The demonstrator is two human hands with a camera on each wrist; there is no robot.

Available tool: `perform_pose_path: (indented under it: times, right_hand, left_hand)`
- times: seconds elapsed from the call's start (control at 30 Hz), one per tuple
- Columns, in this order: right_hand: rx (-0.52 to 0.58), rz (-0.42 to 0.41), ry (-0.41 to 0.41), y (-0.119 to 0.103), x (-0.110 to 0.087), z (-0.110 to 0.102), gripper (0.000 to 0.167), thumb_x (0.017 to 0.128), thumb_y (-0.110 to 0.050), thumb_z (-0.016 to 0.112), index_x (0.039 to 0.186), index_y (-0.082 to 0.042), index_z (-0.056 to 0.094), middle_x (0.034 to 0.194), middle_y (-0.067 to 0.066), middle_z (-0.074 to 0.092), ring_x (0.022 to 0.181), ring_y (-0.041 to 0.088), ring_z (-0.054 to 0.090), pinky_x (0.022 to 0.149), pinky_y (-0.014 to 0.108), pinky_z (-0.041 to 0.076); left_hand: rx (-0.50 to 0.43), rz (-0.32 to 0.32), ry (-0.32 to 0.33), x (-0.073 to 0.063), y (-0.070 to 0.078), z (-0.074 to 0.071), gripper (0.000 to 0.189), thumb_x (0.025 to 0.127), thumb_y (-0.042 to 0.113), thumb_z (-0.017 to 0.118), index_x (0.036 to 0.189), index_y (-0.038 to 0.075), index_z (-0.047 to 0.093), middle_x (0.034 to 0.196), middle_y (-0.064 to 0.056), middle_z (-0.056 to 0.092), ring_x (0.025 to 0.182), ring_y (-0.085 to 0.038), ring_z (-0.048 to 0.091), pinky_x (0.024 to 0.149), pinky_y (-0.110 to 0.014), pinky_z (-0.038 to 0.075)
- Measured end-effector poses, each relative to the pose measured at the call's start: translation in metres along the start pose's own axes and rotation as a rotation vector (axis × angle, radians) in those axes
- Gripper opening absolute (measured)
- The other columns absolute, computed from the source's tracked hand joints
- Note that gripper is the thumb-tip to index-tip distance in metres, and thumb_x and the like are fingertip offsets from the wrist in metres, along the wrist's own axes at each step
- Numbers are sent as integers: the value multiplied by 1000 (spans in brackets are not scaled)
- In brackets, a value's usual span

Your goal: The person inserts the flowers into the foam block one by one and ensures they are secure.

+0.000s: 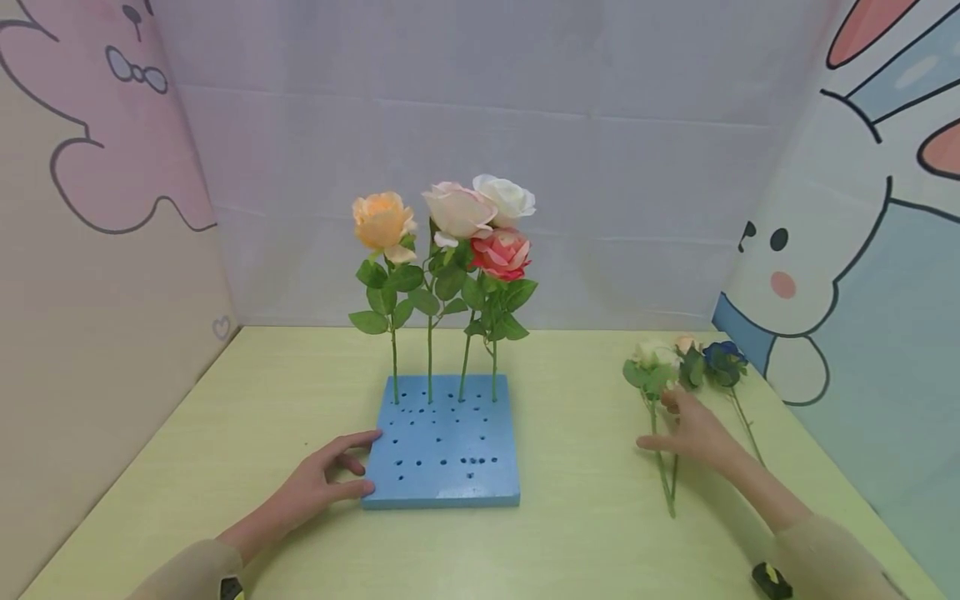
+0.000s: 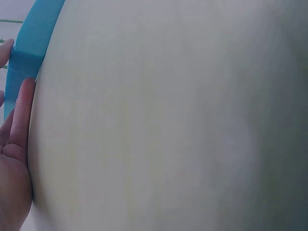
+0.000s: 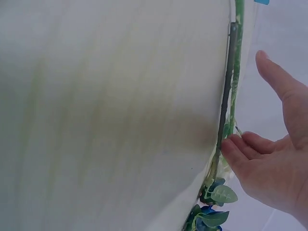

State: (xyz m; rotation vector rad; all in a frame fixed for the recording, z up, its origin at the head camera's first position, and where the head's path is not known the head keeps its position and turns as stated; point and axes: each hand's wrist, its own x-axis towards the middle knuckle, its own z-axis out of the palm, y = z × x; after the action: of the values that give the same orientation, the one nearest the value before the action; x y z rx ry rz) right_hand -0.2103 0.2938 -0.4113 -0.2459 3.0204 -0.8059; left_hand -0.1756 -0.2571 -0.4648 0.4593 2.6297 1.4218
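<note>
A blue board [image 1: 450,492] dotted with holes lies on the table. Along its back row stand an orange rose [image 1: 381,221], a pale pink rose [image 1: 456,208], a white rose [image 1: 508,198] and a coral-pink rose [image 1: 501,253]. My left hand [image 1: 311,479] rests at the board's left edge, thumb and fingertips against it; the left wrist view shows a straight finger along its side. Over the stems lying at the right reaches my right hand [image 1: 697,429], thumb and fingers spread apart. Beneath and beside it lie a cream rose [image 1: 655,358] and a dark blue rose [image 1: 724,354].
A peach bloom [image 1: 684,342] peeks out behind the lying roses. The pale yellow table [image 1: 585,533] meets a white backdrop [image 1: 600,183] behind, with cartoon-printed panels on both sides. The upright roses rise well above the board.
</note>
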Motion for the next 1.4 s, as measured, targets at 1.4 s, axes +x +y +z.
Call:
perform_pose_path:
  times: [1.4]
  right_hand:
    - [175, -226, -350, -32, 8, 13, 63, 77, 3, 68, 136, 8, 47, 107, 18, 60, 87, 17, 64, 67, 24, 49]
  left_hand:
    - [-21, 6, -10, -1, 2, -1, 67, 85, 30, 77, 146, 24, 48, 140, -9, 55, 97, -3, 58, 78, -21, 43]
